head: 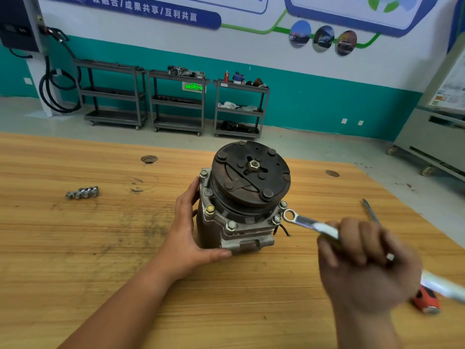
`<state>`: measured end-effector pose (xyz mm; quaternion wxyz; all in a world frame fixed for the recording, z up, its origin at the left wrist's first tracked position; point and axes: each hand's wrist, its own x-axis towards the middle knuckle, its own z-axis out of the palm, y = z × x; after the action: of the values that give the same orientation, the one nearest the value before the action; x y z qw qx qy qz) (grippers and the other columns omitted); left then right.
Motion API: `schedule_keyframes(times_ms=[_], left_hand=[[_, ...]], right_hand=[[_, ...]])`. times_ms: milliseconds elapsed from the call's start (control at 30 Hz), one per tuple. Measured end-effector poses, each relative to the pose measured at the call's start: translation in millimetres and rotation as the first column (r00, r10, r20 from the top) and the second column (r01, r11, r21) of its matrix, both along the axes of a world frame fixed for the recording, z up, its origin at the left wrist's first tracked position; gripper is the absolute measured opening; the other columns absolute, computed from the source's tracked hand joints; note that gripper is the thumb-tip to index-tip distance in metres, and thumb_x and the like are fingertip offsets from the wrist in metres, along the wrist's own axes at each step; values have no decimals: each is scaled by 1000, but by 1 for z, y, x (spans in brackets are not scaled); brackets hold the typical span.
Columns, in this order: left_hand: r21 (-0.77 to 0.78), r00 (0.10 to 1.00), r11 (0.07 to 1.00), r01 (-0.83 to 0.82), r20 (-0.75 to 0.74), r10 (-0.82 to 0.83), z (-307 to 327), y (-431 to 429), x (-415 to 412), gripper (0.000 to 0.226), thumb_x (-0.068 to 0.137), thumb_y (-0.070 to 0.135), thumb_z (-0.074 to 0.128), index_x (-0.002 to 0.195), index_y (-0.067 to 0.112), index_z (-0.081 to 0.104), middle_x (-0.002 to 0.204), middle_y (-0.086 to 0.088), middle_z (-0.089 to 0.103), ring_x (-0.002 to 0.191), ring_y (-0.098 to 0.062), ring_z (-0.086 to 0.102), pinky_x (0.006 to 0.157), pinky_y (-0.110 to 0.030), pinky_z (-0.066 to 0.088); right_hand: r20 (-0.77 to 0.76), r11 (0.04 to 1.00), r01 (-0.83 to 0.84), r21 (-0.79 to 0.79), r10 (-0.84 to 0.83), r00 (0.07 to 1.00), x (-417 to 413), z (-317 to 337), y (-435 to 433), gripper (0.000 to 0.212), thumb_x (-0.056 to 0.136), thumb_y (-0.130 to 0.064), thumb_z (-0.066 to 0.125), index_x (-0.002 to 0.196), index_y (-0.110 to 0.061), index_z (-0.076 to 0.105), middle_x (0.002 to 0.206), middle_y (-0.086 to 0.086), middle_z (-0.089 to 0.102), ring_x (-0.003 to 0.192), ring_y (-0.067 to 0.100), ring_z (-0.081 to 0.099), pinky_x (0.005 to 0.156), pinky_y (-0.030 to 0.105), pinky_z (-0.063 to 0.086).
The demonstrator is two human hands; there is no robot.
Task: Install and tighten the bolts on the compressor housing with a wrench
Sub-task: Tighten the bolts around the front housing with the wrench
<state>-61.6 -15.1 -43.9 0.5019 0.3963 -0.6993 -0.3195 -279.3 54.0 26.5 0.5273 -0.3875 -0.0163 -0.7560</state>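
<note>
The compressor (241, 202) is standing pulley-up on the table (100, 248), bolts (231, 224) sitting in its flange. The left hand (191, 238) is gripping its side, thumb and fingers spread wide; the right hand (364, 265) is clenching the wrench (312, 226), ring end just beside a bolt.

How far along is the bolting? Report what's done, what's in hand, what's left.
Done: several seated bolts stand in the flange of the compressor housing. In hand: the left hand holds the housing, and the right hand grips the wrench, whose ring end is beside a right-side bolt, not on it. Left: loose bolts lie on the table, so more probably need fitting. Tightness cannot be judged.
</note>
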Motion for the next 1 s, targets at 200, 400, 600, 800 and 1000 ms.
schedule_keyframes(times_ms=[200,400,600,800,1000], left_hand=[[-4,1000,1000,-11,27,11,0,0,0,119,35,89,67,130,73,-3,142,32,13,136,2,25,110,-21,25],[-11,1000,1000,-2,27,2,-1,-1,0,122,38,88,66,137,62,-1,142,32,13,134,16,18,103,-1,21],[-16,999,1000,-19,28,20,-3,-3,0,120,37,88,68,132,73,-2,140,40,12,136,11,21,108,-17,24],[-15,999,1000,-19,40,20,-4,-4,2,126,38,82,75,137,68,-2,154,14,15,142,-1,21,116,-37,25],[1,1000,1000,-9,24,9,-3,-4,2,124,35,81,75,133,72,-1,149,21,16,132,19,21,103,-2,25]], right_hand=[[6,832,-421,362,449,893,-35,11,-58,29,82,-16,53,57,-16,38,53,4,31,52,16,27,45,16,11],[-34,670,-511,538,623,781,-32,13,-84,33,84,-13,53,55,-18,37,50,1,31,45,12,23,42,14,11],[-126,554,-534,639,760,638,-33,26,-100,29,90,-9,39,61,-13,38,57,6,34,47,5,8,44,18,14],[-176,506,-541,672,818,547,-29,33,-123,32,87,-8,47,58,-17,37,53,0,34,42,10,19,43,15,11],[-246,618,-575,536,766,594,-27,26,-122,38,78,-13,60,53,-22,34,46,-6,29,41,11,23,39,13,15]])
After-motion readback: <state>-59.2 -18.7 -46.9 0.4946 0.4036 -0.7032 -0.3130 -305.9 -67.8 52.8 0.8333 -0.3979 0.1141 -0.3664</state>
